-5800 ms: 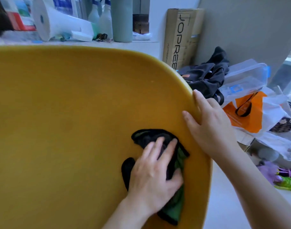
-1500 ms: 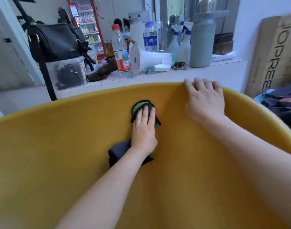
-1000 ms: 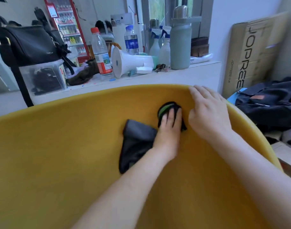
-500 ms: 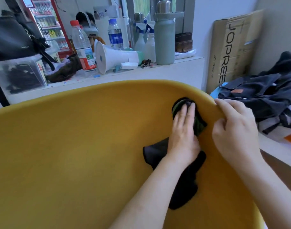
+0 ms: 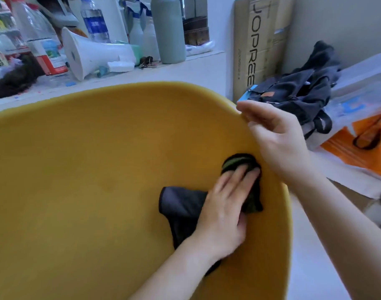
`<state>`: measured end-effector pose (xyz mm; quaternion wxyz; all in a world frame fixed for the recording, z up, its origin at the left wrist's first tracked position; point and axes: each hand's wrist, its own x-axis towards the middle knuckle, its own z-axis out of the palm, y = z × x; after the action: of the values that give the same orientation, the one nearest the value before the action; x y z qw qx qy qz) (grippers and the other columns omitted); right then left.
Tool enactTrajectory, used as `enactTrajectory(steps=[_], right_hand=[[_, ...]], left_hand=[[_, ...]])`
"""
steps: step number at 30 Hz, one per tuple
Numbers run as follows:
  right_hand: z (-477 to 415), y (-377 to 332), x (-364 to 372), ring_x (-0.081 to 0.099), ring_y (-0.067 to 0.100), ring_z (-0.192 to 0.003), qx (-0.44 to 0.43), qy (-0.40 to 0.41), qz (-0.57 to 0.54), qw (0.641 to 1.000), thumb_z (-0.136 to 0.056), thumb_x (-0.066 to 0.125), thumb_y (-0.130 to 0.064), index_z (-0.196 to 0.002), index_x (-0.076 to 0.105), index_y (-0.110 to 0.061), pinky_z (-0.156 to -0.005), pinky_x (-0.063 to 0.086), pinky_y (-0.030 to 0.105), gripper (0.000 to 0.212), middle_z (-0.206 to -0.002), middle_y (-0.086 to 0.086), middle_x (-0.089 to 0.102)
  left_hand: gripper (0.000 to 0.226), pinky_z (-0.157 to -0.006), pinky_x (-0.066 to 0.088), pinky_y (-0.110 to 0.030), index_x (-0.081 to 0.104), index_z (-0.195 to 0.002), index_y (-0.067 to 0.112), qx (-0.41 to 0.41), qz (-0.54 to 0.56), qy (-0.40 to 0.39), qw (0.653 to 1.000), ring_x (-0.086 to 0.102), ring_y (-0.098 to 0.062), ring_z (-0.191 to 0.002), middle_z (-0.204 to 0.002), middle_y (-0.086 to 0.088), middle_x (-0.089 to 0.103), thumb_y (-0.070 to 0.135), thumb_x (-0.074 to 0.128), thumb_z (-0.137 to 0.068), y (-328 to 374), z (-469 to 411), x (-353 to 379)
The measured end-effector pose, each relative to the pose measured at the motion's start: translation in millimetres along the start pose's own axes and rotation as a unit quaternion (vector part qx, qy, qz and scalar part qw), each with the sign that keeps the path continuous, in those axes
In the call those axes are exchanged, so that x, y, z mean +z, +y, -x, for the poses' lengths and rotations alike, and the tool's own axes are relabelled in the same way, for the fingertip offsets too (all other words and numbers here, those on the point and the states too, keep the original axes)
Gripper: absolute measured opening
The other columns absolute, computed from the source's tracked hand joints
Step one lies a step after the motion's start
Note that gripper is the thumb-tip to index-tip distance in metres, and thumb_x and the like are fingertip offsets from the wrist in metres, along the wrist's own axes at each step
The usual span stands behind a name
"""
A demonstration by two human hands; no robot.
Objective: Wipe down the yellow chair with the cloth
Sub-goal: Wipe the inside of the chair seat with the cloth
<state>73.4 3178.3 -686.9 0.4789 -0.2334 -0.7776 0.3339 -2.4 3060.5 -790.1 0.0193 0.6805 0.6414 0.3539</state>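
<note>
The loose dark flap of the cloth (image 5: pixel 180 206) trailed left of the left hand (image 5: pixel 226 208), which lay flat, its straight fingers pressing only the bunched green-striped part. That flap could have folded under or slipped free on a stroke so near the edge, and the right hand (image 5: pixel 278 144), open and resting on the rim, might have been bumped. The yellow chair (image 5: pixel 87 169) sat just below the cluttered tabletop (image 5: pixel 202 63), its curved matte shell looking unmarked, the cloth near its right rim.

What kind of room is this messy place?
Probably a cluttered storage or work corner: a ledge crowded with a megaphone and spray bottles, a flat cardboard box leaning on the wall, and a dark backpack and orange bag piled beside it.
</note>
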Motion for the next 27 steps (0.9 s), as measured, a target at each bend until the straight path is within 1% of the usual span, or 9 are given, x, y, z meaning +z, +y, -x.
enactTrajectory(steps=[4,6,8,10,12,14,17,23,27], right_hand=[[19.0,-4.7,0.0,0.049,0.011,-0.118,-0.025,-0.021,0.114,0.993,-0.084,0.056,0.004,-0.126,0.061,-0.015,-0.103,0.034,0.020,0.047,-0.126,0.001,0.056],[49.5,1.2,-1.3,0.045,0.016,-0.114,-0.018,0.011,0.198,0.980,-0.082,0.061,-0.003,-0.133,0.056,-0.018,-0.101,0.030,0.019,0.053,-0.126,0.002,0.052],[90.4,6.6,-7.8,0.049,0.016,-0.108,0.034,0.062,0.219,0.973,-0.085,0.064,-0.009,-0.135,0.054,-0.018,-0.098,0.040,0.027,0.052,-0.120,0.000,0.052],[123.4,13.0,-15.8,0.056,0.012,-0.103,0.088,0.076,0.198,0.973,-0.088,0.066,-0.014,-0.134,0.056,-0.019,-0.093,0.050,0.030,0.048,-0.114,-0.004,0.056],[131.0,19.1,-25.7,0.064,0.010,-0.098,0.150,0.074,0.093,0.982,-0.086,0.071,-0.017,-0.129,0.062,-0.021,-0.090,0.054,0.031,0.044,-0.108,-0.004,0.064],[123.3,24.8,-34.9,0.069,0.014,-0.096,0.175,0.065,0.003,0.982,-0.085,0.073,-0.017,-0.123,0.066,-0.017,-0.089,0.056,0.038,0.039,-0.104,0.004,0.071],[116.5,27.1,-40.1,0.068,0.016,-0.100,0.148,0.054,-0.006,0.988,-0.091,0.063,-0.010,-0.120,0.068,-0.011,-0.089,0.055,0.039,0.029,-0.106,0.009,0.071],[127.9,19.8,-32.7,0.059,0.021,-0.098,0.089,0.002,0.191,0.978,-0.092,0.060,-0.020,-0.138,0.051,-0.015,-0.089,0.051,0.042,0.047,-0.109,0.006,0.060],[149.3,8.9,-30.3,0.047,0.032,-0.118,0.033,-0.025,0.352,0.935,-0.089,0.055,-0.019,-0.141,0.047,-0.012,-0.099,0.035,0.034,0.052,-0.132,0.009,0.052]], left_hand=[[0.084,-0.116,0.016,-0.027,0.020,-0.148,0.036,0.073,-0.010,-0.089,0.993,0.023,-0.015,-0.138,-0.153,0.012,0.024,0.012,0.040,-0.070,0.4,50.1,2.8],[0.083,-0.115,0.021,-0.034,0.018,-0.147,0.037,0.063,-0.027,-0.053,0.996,0.022,-0.017,-0.139,-0.154,0.007,0.025,0.016,0.045,-0.071,-9.2,32.9,-0.8],[0.087,-0.115,0.023,-0.038,0.014,-0.148,0.035,-0.016,0.001,0.019,1.000,0.019,-0.017,-0.138,-0.156,0.003,0.021,0.019,0.050,-0.071,-12.6,-0.2,-5.5],[0.087,-0.114,0.021,-0.035,0.016,-0.149,0.032,-0.091,0.040,0.069,0.993,0.020,-0.018,-0.136,-0.157,0.001,0.019,0.019,0.053,-0.072,-8.0,-23.3,-4.3],[0.081,-0.112,0.021,-0.030,0.027,-0.147,0.029,-0.080,0.049,0.073,0.993,0.024,-0.019,-0.133,-0.155,0.000,0.023,0.016,0.055,-0.072,1.9,-19.2,1.5],[0.077,-0.111,0.022,-0.025,0.036,-0.144,0.030,-0.036,0.069,0.021,0.997,0.028,-0.014,-0.130,-0.151,0.007,0.029,0.012,0.056,-0.071,10.2,9.2,10.4],[0.073,-0.109,0.024,-0.020,0.044,-0.138,0.035,0.007,0.109,-0.061,0.992,0.032,-0.010,-0.128,-0.143,0.020,0.033,0.012,0.054,-0.069,20.4,58.7,11.0],[0.059,-0.103,0.034,-0.021,0.054,-0.127,0.037,0.040,0.130,-0.121,0.983,0.039,-0.008,-0.120,-0.141,0.018,0.042,0.018,0.051,-0.071,27.3,109.3,1.7],[0.047,-0.089,0.039,-0.017,0.062,-0.113,0.029,0.035,0.107,-0.134,0.985,0.045,-0.011,-0.099,-0.127,0.016,0.050,0.016,0.056,-0.068,27.4,122.5,-6.6]])
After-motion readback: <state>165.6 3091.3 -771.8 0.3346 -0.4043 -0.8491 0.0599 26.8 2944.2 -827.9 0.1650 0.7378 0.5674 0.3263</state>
